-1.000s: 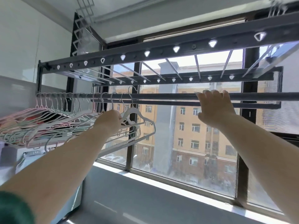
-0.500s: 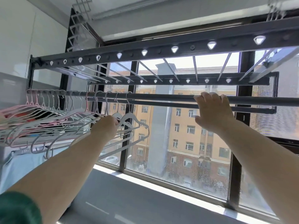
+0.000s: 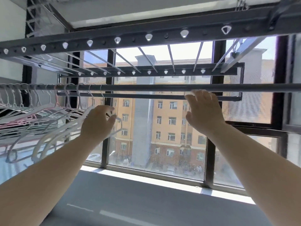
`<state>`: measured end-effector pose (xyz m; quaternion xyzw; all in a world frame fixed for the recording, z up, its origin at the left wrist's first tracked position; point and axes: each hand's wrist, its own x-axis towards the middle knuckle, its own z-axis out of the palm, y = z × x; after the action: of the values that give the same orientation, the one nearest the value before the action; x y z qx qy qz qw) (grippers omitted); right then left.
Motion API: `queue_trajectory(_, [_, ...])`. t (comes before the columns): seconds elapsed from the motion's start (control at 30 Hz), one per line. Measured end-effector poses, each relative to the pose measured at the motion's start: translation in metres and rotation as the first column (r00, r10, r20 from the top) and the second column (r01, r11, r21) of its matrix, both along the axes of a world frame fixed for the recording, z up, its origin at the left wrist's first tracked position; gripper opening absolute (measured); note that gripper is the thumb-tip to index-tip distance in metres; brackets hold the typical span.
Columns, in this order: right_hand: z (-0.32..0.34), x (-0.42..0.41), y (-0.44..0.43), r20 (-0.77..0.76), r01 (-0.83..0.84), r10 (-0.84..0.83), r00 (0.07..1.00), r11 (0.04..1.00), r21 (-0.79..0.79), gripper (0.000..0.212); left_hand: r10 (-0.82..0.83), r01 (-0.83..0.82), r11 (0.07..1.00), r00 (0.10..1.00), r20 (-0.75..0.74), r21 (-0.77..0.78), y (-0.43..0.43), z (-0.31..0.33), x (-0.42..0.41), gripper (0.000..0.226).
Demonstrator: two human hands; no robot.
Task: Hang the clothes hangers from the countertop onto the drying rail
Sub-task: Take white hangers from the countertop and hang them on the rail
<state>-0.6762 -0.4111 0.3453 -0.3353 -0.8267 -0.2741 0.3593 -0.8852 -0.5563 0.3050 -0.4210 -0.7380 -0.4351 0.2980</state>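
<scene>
head | left hand [image 3: 97, 123] covers hanger [image 3: 73, 122], grip unclear | right hand [image 3: 203, 115] spread, fingertips blurred

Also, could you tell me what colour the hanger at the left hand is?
White. The hanger at the left hand shows best in the head view.

We see two bare forearms, long and smooth, leading up toward the drying rail [image 3: 146, 88]. Each ends in a bare hand just under that rail: the left hand [image 3: 97, 123], seen from its back, and the right hand [image 3: 203, 115], its fingertips blurred against the rail.
</scene>
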Motion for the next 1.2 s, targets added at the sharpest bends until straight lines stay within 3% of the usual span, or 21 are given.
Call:
queue_trajectory(0.2, [-0.036,0.068,0.038,0.027,0.067,-0.066,0.997,0.995,-0.072,0.043,-0.299,0.281,0.943,0.951,-0.08,-0.177,0.032,-0.03,0.091,0.024])
queue_trajectory(0.27, [-0.052,0.101,0.055,0.041,0.088,-0.084,0.996,0.989,-0.118,0.04,-0.394,0.364,0.888,0.917,-0.056,-0.282,0.048,-0.036,0.124,0.017])
queue_trajectory(0.43, [-0.102,0.212,0.099,0.024,0.13,-0.129,0.991,0.95,-0.284,0.035,-0.576,0.519,0.728,0.817,0.011,-0.448,0.115,-0.065,0.224,0.03])
queue_trajectory(0.6, [-0.163,0.368,0.138,0.037,0.309,-0.332,0.943,0.826,-0.471,0.031,-0.692,0.665,0.592,0.709,0.135,-0.454,0.2,-0.114,0.343,0.038])
queue_trajectory(0.73, [-0.218,0.519,0.137,0.043,0.48,-0.595,0.803,0.601,-0.639,0.036,-0.776,0.765,0.433,0.585,0.233,-0.477,0.259,-0.151,0.455,0.035])
queue_trajectory(0.83, [-0.248,0.62,0.116,0.049,0.566,-0.771,0.636,0.422,-0.709,0.036,-0.803,0.795,0.319,0.517,0.299,-0.517,0.297,-0.174,0.536,0.021])
queue_trajectory(0.97, [-0.277,0.711,0.082,0.085,0.618,-0.899,0.43,0.224,-0.754,0.033,-0.838,0.8,0.183,0.431,0.334,-0.572,0.326,-0.206,0.637,0.025])
queue_trajectory(1.07, [-0.298,0.749,0.065,0.106,0.636,-0.941,0.32,0.131,-0.76,0.031,-0.835,0.762,0.093,0.411,0.367,-0.641,0.338,-0.237,0.693,0.025])
queue_trajectory(1.2, [-0.319,0.774,0.065,0.125,0.661,-0.951,0.282,0.098,-0.744,0.034,-0.798,0.756,0.007,0.398,0.452,-0.655,0.365,-0.27,0.741,0.024])
